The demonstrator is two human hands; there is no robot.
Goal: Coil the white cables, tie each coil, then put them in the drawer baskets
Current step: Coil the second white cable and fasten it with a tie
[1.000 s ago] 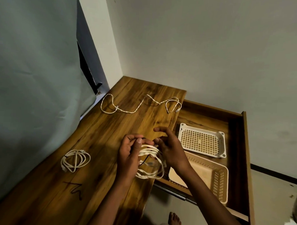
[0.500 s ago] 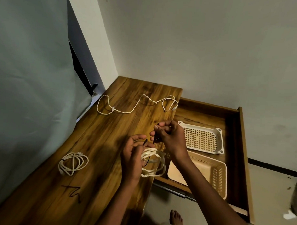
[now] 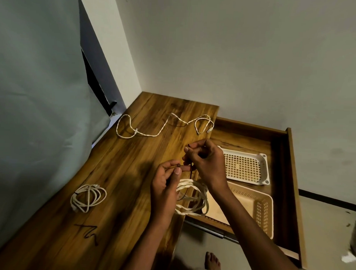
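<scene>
A white cable coil (image 3: 192, 197) hangs below my hands at the desk's right edge, with a thin dark tie (image 3: 191, 172) running up from it. My left hand (image 3: 166, 188) pinches one end of the tie. My right hand (image 3: 205, 162) pinches the other end, just above and to the right. A tied white coil (image 3: 88, 197) lies on the desk at the left. An uncoiled white cable (image 3: 163, 127) sprawls across the far end of the desk. Two baskets sit in the open drawer: a white one (image 3: 261, 170) and a beige one (image 3: 261, 208).
The wooden desk (image 3: 121, 173) has a spare dark tie (image 3: 89, 231) lying near its front. The drawer (image 3: 292, 179) stands pulled out to the right. A grey curtain hangs along the left; a bare foot (image 3: 212, 261) is on the floor below.
My right hand has risen away from the coil, drawing the dark tie upward. My left hand has shifted from gripping the coil to pinching the tie's other end.
</scene>
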